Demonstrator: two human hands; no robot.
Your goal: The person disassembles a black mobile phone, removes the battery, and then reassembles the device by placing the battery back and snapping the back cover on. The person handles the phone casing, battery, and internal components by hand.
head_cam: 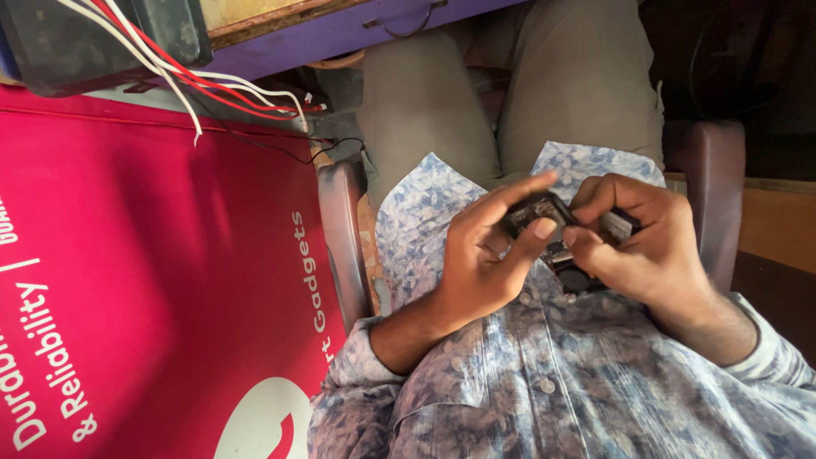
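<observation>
— Holding a small dark electronic part (544,223) over the lap, both hands closed on it. Left hand (489,255) curled round the left end, thumb pressed on the top face, index finger stretched along the far edge. Right hand (642,246) clamped on the right end, fingers (595,242) folded tight, thumb tip meeting the left thumb near the middle.

— Placed where, exactly?

— Up off any bench, hanging above the patterned shirt (510,374), between the two palms, just near of the grey trousers (442,102). Partly hidden by both thumbs; hard to tell what sort of module, only a black body with a pale edge toward the right.

— Risky from here?

— Likely, yes. No support underneath, so a slip of either thumb could drop it into the lap or down past the chair arm (344,229) at the left. Prying with too much force could probably snap a clip or bend a contact. Blurred left fingertip suggesting motion, so grip possibly shifting.

— Anything else close by?

— Red and white wires (212,85) trailing at far left from a dark box (93,42), lying over a red printed banner (153,272). Well apart from both hands, so snagging unlikely unless an elbow swings out leftward.
</observation>
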